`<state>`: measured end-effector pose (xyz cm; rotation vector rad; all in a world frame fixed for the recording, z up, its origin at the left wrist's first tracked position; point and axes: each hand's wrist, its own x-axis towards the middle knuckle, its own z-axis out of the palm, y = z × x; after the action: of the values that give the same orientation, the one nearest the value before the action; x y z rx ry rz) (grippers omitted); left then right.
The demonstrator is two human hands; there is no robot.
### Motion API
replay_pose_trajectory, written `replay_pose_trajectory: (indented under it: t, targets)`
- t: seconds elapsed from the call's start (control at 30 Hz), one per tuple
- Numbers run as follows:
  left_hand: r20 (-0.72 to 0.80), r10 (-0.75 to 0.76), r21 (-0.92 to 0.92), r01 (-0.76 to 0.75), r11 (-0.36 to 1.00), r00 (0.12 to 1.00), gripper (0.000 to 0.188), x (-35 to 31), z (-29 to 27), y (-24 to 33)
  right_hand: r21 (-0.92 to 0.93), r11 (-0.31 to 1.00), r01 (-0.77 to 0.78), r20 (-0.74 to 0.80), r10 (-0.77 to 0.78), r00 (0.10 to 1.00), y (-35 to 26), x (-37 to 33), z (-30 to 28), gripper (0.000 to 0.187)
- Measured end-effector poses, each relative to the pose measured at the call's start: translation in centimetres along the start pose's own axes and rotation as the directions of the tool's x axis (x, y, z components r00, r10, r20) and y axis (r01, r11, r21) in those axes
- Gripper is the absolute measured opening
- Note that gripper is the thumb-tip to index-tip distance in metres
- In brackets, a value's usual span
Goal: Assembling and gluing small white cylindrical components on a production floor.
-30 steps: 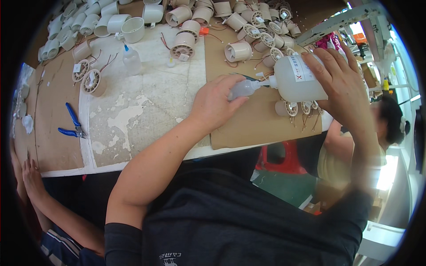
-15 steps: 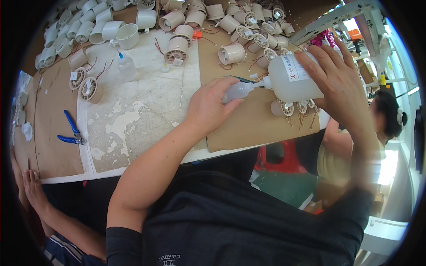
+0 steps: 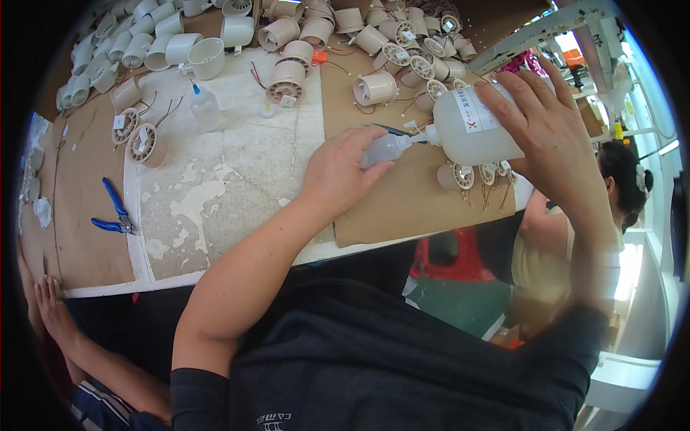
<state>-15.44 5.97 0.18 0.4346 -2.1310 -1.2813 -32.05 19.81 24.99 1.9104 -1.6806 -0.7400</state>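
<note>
My left hand (image 3: 343, 165) is closed around a small translucent squeeze bottle (image 3: 384, 149), tipped on its side with its mouth toward the right. In my right hand (image 3: 535, 118) is a large translucent white bottle (image 3: 467, 129) with a printed label, held tilted so that its neck points left. The two bottle mouths meet or nearly meet; I cannot tell whether liquid is running between them. Behind the small bottle, a dark green tool (image 3: 392, 130) lies partly hidden on the cardboard.
Another squeeze bottle with a blue needle tip (image 3: 205, 108) stands on the worn white board. Blue-handled cutters (image 3: 115, 215) lie at left. Beige fan housings (image 3: 375, 87) with wires and white cups (image 3: 206, 59) crowd the back. Other people's hands (image 3: 54, 309) and a seated person (image 3: 568, 223) flank me.
Both hands and both bottles stay nearly in place. The person seated at the right has shifted their head slightly.
</note>
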Motion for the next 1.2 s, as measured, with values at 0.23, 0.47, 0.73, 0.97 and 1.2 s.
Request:
replay_pose_trajectory:
  t: [0.23, 0.47, 0.73, 0.97, 1.2]
  targets:
    - [-0.004, 0.005, -0.006, -0.005, 1.0, 1.0, 0.049, 0.0, -0.1, 0.0, -0.002, 1.0, 0.013, 0.002, -0.013, 1.0, 0.0, 0.5, -0.3, 0.099]
    - [0.004, -0.009, -0.061, 0.009, 0.998, 1.0, 0.044, 0.1, -0.1, 0.1, -0.004, 0.999, 0.038, 0.007, -0.038, 0.999, -0.3, 1.0, -0.4, 0.099]
    - [-0.01, -0.011, -0.061, 0.01, 0.998, 1.0, 0.044, 0.0, -0.1, 0.2, -0.025, 0.998, 0.052, 0.032, -0.051, 0.998, -0.4, 1.6, -1.1, 0.098]
    - [-0.002, -0.024, -0.04, 0.024, 0.999, 1.0, 0.045, 0.1, -0.2, 0.2, -0.033, 0.998, 0.061, 0.017, -0.06, 0.998, -0.2, 1.9, -1.2, 0.093]
    - [0.001, -0.015, -0.022, 0.015, 1.0, 1.0, 0.048, 0.1, -0.1, 0.0, -0.05, 0.996, 0.077, 0.026, -0.076, 0.997, -0.1, 2.2, -1.5, 0.09]
